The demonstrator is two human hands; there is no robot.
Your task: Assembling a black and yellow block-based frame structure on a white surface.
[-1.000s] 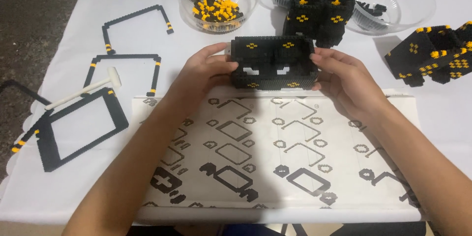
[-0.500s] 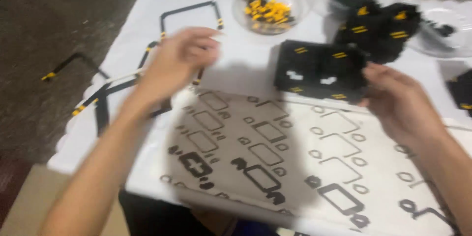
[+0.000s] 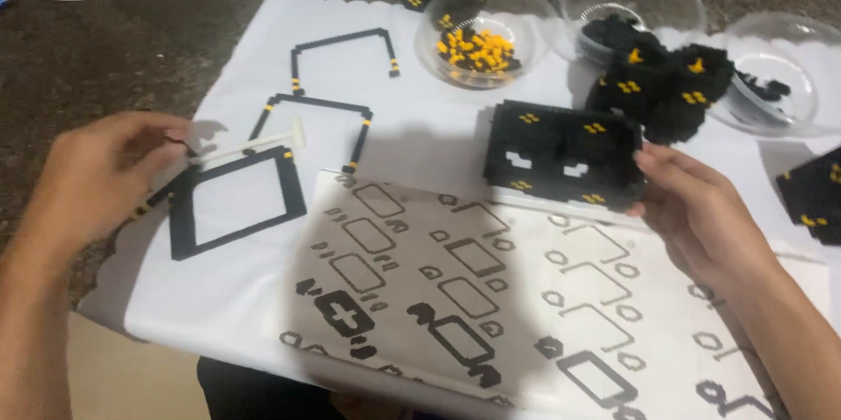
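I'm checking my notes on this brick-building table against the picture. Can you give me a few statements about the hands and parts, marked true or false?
1. The right hand holds the black block assembly. True.
2. The left hand rests on the instruction sheet. False: it is off to the side, at the white tool by the square black frame.
3. The bowl of yellow pieces is tipped over. False: it stands upright.
4. Two open black frames lie on the white cloth. True.

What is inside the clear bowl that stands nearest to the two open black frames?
The clear bowl holds small yellow pieces mixed with some black ones. Pieces lower in the pile are covered.
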